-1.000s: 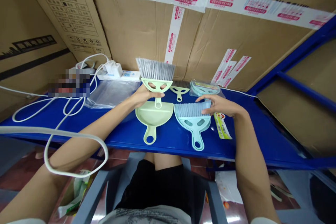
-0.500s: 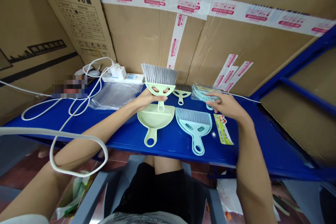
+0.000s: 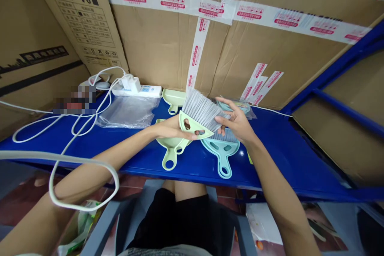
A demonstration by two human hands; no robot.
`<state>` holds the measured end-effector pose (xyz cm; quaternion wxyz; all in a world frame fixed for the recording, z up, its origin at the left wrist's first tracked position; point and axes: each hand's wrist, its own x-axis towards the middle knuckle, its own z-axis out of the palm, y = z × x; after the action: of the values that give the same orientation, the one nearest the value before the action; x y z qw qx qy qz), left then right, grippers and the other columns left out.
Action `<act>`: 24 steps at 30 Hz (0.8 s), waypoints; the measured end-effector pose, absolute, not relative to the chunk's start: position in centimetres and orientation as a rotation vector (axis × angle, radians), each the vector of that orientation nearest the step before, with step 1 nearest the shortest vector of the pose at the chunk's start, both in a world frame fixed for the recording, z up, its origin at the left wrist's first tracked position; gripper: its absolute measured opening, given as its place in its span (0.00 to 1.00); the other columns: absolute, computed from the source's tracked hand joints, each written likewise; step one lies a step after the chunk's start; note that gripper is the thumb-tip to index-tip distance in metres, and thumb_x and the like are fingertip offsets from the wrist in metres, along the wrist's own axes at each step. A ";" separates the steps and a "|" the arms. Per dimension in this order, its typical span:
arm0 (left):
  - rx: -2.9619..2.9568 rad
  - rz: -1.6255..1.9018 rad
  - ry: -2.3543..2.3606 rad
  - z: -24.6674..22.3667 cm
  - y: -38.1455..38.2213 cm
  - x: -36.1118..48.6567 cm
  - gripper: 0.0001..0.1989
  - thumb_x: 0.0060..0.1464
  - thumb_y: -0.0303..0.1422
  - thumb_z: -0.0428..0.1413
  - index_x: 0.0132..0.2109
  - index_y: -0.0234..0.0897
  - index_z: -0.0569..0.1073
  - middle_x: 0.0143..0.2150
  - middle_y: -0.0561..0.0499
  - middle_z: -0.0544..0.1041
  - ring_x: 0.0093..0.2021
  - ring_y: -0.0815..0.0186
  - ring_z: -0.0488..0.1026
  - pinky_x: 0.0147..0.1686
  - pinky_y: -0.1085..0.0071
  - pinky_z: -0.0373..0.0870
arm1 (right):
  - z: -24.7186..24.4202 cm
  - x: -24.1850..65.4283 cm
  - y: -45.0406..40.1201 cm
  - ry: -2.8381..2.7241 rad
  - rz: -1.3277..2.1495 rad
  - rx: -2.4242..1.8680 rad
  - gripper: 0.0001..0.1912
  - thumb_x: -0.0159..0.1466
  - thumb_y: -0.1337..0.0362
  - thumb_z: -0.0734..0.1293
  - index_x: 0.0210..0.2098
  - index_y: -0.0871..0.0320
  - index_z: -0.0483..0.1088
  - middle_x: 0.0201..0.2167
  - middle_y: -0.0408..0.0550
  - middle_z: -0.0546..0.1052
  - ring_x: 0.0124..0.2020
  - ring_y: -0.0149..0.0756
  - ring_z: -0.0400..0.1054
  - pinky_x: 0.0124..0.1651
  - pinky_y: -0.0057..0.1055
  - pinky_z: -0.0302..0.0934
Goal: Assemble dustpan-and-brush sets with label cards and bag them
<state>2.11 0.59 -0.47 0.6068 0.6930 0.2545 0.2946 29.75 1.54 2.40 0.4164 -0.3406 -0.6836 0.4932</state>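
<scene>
My left hand (image 3: pixel 173 129) grips the green brush (image 3: pixel 194 125) by its head over the table (image 3: pixel 288 148), between front and back edges, and should steady it while my right hand (image 3: pixel 238 124), fingers parted, touches the bristles (image 3: pixel 204 108) lightly.

On the blue table (image 3: pixel 279 148): dustpans (image 3: pixel 169 146) (green, blue), clear plastic (image 3: pixel 129 112).

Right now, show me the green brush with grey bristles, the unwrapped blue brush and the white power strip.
Green brush with grey bristles (image 3: pixel 200 115), head view, on bristles.
Unwrapped blue brush (image 3: pixel 221 149), head view, body between its slots.
White power strip (image 3: pixel 152 91), head view, top face.
</scene>
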 end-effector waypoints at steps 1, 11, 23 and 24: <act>1.589 0.722 0.583 -0.3 0.8 1.9 0.24 0.51 0.39 0.74 0.52 0.33 0.82 0.49 0.41 0.85 0.47 0.57 0.81 0.47 0.63 0.77 | 2.5 29.7 1.4 -1.686 1.266 -0.852 0.40 0.61 0.54 0.80 0.67 0.54 0.65 0.33 0.44 0.80 0.19 0.35 0.73 0.19 0.31 0.69; 1.451 1.000 0.848 1.7 3.9 -1.4 0.24 0.55 0.38 0.71 0.57 0.36 0.82 0.37 0.48 0.81 0.31 0.70 0.73 0.28 0.75 0.65 | 1.7 27.4 1.0 -1.659 1.506 -0.863 0.36 0.58 0.52 0.82 0.60 0.60 0.72 0.24 0.39 0.78 0.17 0.32 0.72 0.21 0.27 0.69; 1.956 0.631 1.208 1.3 6.4 -5.4 0.11 0.51 0.33 0.69 0.41 0.32 0.86 0.29 0.49 0.82 0.22 0.70 0.71 0.22 0.75 0.66 | 0.4 25.0 4.5 -2.026 1.262 -1.110 0.25 0.59 0.58 0.77 0.53 0.64 0.77 0.30 0.45 0.79 0.22 0.30 0.70 0.24 0.27 0.62; 1.996 0.591 1.238 1.2 6.5 -5.5 0.09 0.51 0.32 0.68 0.39 0.33 0.86 0.29 0.49 0.83 0.24 0.68 0.73 0.24 0.74 0.67 | 0.4 24.8 4.9 -2.091 1.183 -1.120 0.23 0.59 0.60 0.76 0.51 0.64 0.78 0.31 0.46 0.80 0.23 0.29 0.69 0.26 0.27 0.61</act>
<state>-5.53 6.54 1.16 0.3521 0.7713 0.4785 0.2282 24.80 4.92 0.37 0.2429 -0.4098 -0.7653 0.4328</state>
